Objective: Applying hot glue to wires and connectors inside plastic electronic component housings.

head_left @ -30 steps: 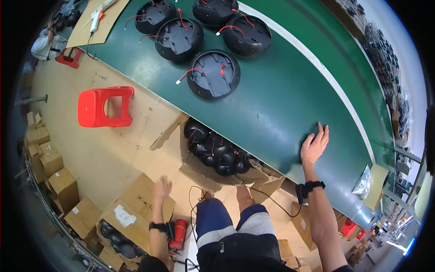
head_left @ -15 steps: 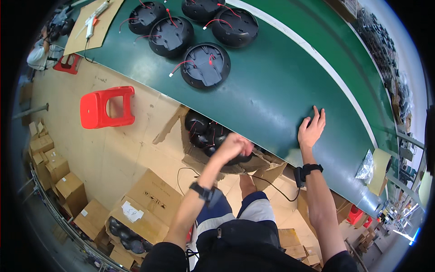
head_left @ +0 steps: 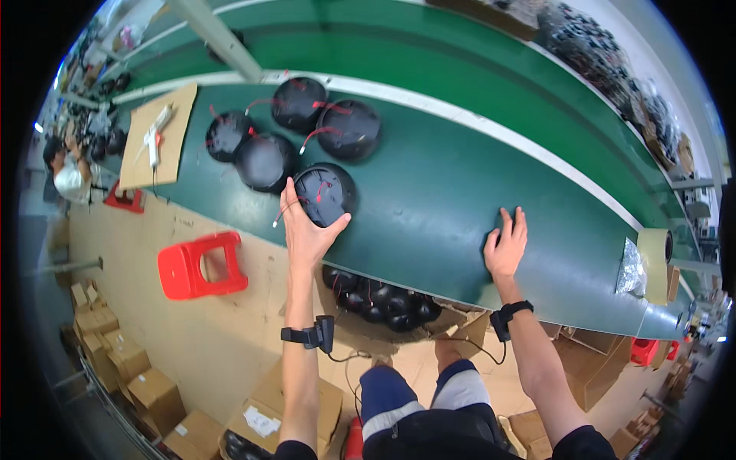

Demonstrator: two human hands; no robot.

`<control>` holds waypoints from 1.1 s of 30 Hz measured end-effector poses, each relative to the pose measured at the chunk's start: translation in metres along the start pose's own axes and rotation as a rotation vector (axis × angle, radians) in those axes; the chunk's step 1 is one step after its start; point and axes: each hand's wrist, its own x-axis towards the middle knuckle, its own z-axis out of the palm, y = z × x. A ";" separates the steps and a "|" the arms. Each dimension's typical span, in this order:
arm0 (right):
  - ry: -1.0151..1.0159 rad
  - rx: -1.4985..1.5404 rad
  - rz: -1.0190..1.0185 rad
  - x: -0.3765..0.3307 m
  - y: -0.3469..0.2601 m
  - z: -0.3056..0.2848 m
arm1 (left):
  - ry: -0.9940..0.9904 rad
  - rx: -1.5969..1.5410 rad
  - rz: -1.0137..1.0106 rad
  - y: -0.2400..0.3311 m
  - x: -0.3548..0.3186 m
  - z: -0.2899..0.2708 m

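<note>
Five dark round plastic shells with red wires stand grouped on the green table, the nearest shell [head_left: 328,192] showing its hollow underside. My left hand [head_left: 308,234] clasps that shell's near side, fingers along its left edge and thumb at its lower right. A thin red lead with a white plug hangs over the shell's left rim by the fingers. Farther right, my right hand [head_left: 506,244] rests on the tabletop with fingers spread, holding nothing. Under the table's near edge, an open cardboard box [head_left: 360,326] contains several more black shells [head_left: 399,305].
A glue gun [head_left: 156,142] lies on a cardboard sheet [head_left: 178,115] at the table's left end. A red stool [head_left: 180,268] stands on the floor at left. Cardboard cartons [head_left: 153,391] line the lower left. Cables trail from both wrist straps. Another person [head_left: 70,176] sits far left.
My left hand has moved up from the box under the table to the nearest shell on top. My right hand stays on the table. The view has shifted.
</note>
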 end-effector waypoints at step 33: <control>0.326 0.373 0.748 -0.059 0.305 -0.195 | -0.338 0.203 0.793 0.358 -0.041 0.328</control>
